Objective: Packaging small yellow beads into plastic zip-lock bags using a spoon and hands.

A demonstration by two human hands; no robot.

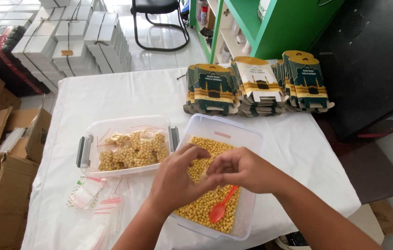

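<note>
— What are the fingers doing?
— Both sets are curled together, fingertips of the left hand (175,178) meeting those of the right hand (240,169); whether they pinch a small bag I cannot tell.
— And beneath them?
— The clear tub (247,139) of yellow pellets (205,206) lies directly below; the orange spoon (222,206) rests nearer, handle angled toward the right hand.
— Left of that?
— A tub of filled bags (131,149).

Left hand (175,178) and right hand (243,169), fingertips pinched together, touching.

White-clothed table (113,97) — two tubs (127,124), flat cartons (256,85), bags (85,192).
</note>
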